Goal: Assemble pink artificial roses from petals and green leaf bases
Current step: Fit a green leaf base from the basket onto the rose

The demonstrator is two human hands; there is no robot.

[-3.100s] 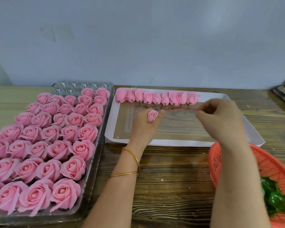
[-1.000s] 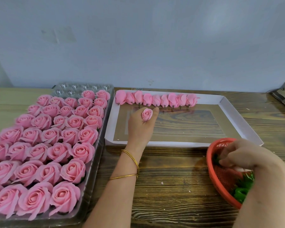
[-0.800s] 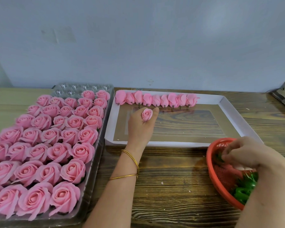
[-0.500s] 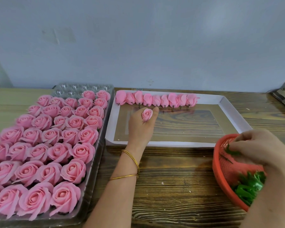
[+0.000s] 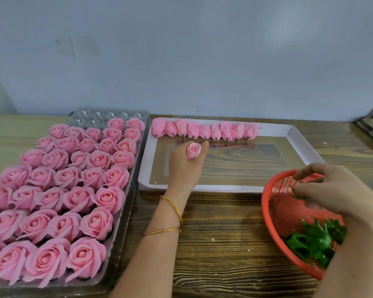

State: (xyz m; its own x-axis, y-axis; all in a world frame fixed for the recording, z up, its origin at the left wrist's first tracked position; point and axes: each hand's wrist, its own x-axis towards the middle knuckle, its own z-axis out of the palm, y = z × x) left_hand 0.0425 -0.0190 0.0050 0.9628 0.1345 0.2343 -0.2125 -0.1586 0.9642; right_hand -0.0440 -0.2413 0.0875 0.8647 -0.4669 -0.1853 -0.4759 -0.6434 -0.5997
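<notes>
- The left hand (image 5: 185, 166) held one pink rose bud (image 5: 193, 150) upright over the white cardboard tray (image 5: 224, 187). Its grip was closed round the lower part of the bud, and the spiralled top stood clear of the fingers.
- The right hand (image 5: 329, 190) reached into the red mesh basket (image 5: 265, 203) at the right of the table (image 5: 213, 244). Its grip was narrow, and thumb and fingertips appeared to pinch a single green leaf base (image 5: 297, 194) above the leaf pile (image 5: 312, 241).
- A row of buds (image 5: 205, 131) lay along the far edge of the cardboard tray, short stems pointing toward the person.
- Finished roses (image 5: 73, 179) filled most of the clear plastic tray (image 5: 116, 254) on the left.
- Handling, bud: it looked light and soft, and its petals would probably crease or unwind under pressure. Hold it low, at the base, and do not squeeze the crown.
- Handling, leaf base: it looked thin, glossy and flexible, and its points may snag neighbouring leaves. Pinch it by one lobe or near the centre, and lift it slowly to separate it.
</notes>
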